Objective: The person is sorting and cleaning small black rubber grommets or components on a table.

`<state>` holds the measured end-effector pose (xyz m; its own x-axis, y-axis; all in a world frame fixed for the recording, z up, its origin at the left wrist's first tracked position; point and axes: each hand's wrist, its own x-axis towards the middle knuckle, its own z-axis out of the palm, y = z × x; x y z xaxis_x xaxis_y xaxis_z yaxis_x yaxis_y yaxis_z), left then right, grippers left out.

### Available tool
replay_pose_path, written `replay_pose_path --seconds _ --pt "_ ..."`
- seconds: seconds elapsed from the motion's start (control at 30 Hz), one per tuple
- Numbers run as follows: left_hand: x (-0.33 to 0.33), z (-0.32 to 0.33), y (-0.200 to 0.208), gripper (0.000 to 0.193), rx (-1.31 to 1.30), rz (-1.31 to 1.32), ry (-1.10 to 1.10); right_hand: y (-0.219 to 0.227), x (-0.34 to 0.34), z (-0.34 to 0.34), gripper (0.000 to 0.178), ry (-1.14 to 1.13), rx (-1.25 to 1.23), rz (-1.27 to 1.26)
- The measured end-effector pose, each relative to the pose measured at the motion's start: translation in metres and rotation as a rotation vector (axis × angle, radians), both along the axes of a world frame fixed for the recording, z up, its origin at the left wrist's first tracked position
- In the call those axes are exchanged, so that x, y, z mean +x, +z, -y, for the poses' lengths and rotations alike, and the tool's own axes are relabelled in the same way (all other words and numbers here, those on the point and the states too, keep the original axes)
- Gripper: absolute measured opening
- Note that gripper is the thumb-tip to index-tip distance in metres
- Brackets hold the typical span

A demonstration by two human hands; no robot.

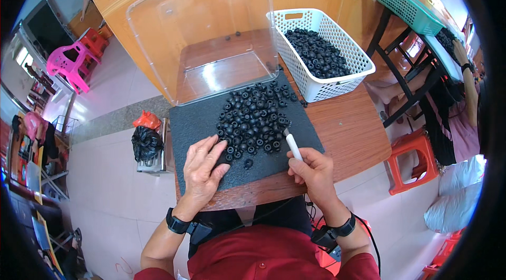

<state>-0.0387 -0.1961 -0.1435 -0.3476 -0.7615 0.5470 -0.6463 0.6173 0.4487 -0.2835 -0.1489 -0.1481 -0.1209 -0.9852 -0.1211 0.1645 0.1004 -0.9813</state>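
Observation:
A heap of small round black parts with holes in them lies on a dark grey mat on the brown table. My left hand rests at the heap's near left edge, fingers stretched out and touching the outermost parts. In my right hand is a white-handled tool with a short metal tip, held like a pen. The tip points at a part on the heap's right edge; whether it touches, I cannot tell.
A clear plastic bin stands behind the heap. To its right, a white basket holds more black parts. A black bag sits left of the table. At far right, a co-worker's hand is near a green basket, above a red stool.

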Motion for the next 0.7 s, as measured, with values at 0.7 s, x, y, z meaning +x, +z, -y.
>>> replay_pose_path --seconds 0.7 --pt "-0.051 -0.006 -0.011 0.029 -0.047 0.171 -0.132 -0.008 0.004 0.01 0.016 0.034 0.014 0.099"
